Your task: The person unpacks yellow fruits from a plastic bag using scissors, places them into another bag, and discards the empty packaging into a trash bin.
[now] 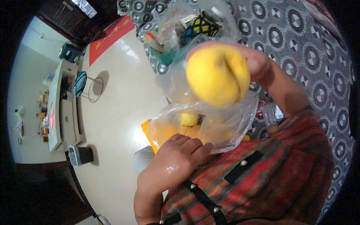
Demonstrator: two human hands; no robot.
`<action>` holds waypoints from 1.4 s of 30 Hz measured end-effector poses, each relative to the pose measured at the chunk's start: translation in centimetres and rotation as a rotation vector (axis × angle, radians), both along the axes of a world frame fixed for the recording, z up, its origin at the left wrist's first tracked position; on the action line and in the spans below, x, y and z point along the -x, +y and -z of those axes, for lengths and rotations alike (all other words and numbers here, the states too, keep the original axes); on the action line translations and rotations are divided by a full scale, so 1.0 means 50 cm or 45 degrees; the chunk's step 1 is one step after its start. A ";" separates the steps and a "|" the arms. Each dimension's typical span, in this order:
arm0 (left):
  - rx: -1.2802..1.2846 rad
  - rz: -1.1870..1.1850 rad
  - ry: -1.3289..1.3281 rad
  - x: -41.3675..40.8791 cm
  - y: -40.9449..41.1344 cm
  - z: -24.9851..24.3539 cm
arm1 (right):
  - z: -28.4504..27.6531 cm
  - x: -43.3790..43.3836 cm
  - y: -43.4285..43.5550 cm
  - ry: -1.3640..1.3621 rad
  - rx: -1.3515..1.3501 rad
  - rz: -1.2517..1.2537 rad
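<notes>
My right hand (254, 63) is raised in front of the camera and holds a large, round yellow thing (218, 76) with a deep fold down one side; it is blurred and looks soft. Below it, a clear plastic bag (242, 126) lies with its mouth open at my lap. My left hand (182, 157) has its fingers curled over the bag's near rim. Inside or behind the thin plastic shows a smaller yellow ball (189, 119). An orange thing (148, 132) lies under the bag, its kind hidden.
A green container (166, 58) with plastic-wrapped things and a black-and-yellow knitted piece (206, 25) stands on the patterned cover (289, 45). Red scissor handles (261, 108) lie at the right. Across the floor are a stool (80, 84), a waste bin (81, 155) and a white counter (54, 112).
</notes>
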State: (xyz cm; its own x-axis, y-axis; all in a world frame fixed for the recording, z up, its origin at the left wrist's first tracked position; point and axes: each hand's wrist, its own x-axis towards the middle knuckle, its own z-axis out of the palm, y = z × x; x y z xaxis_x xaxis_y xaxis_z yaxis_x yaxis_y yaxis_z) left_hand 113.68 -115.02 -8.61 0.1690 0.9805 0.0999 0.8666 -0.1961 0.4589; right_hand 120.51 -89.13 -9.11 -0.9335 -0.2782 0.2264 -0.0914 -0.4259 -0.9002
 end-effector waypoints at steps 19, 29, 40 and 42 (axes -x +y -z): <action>0.075 -0.047 0.019 0.000 -0.029 0.003 | 0.109 0.036 -0.049 -0.102 -1.575 -0.215; 0.226 0.048 0.018 -0.005 -0.016 0.012 | 0.154 -0.003 -0.059 0.419 -1.940 0.102; 0.162 0.053 -0.089 -0.015 0.001 0.024 | 0.102 0.009 0.069 -0.361 -1.119 0.692; 0.187 0.063 -0.104 -0.014 0.009 0.020 | 0.161 0.022 0.130 -0.241 -1.336 0.853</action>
State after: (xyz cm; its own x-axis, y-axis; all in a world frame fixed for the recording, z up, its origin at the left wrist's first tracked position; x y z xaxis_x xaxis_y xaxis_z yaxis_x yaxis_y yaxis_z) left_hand 114.40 -114.57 -9.61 0.2148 0.9762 -0.0282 0.8163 -0.1636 0.5540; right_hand 119.40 -82.65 -17.16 -0.9543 0.2972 0.0312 0.1549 0.5813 -0.7988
